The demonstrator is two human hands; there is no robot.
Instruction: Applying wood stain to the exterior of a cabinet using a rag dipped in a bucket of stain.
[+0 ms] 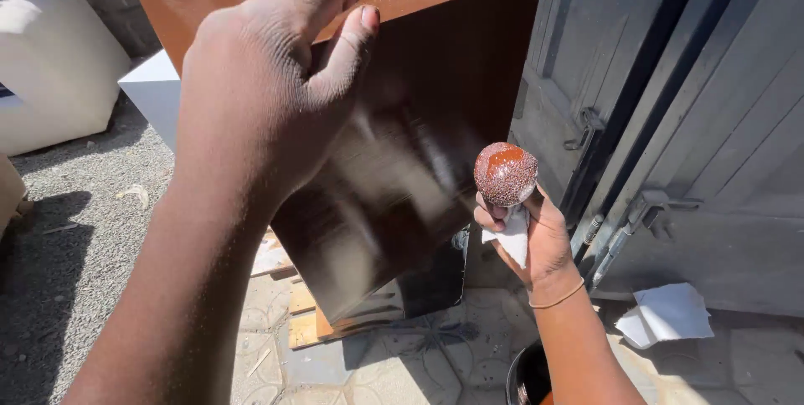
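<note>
While lit by bright sun, left hand [268, 87] up high and close to the camera, resting against the top front edge of a big shiny brown wooden box [419, 120]. Fingers [322, 3] bent over the edge, thumb [347, 53] pressed on the dark glossy front, nothing gripped inside. Lower down and to the right, right hand [528, 237] closed tight around a round ball-shaped pad wet with brown polish [505, 174], with a bit of white cloth [512, 237] squeezed under the fingers. Pad held up just beside the front of the box, hard to tell if touching it or not. Thin band around the right wrist. Box tilted and standing on pale wooden boards [306, 313] over a patterned tile floor [394, 371]. Behind the box on the right, a grey metal door [712, 145] with latches. By the foot of the door, a crumpled white paper [666, 313]. At the very bottom, the dark rim of a black round pot [523, 376]. Off to the left, grey gravel ground [75, 229] and a big white lumpy bag [59, 61].
</note>
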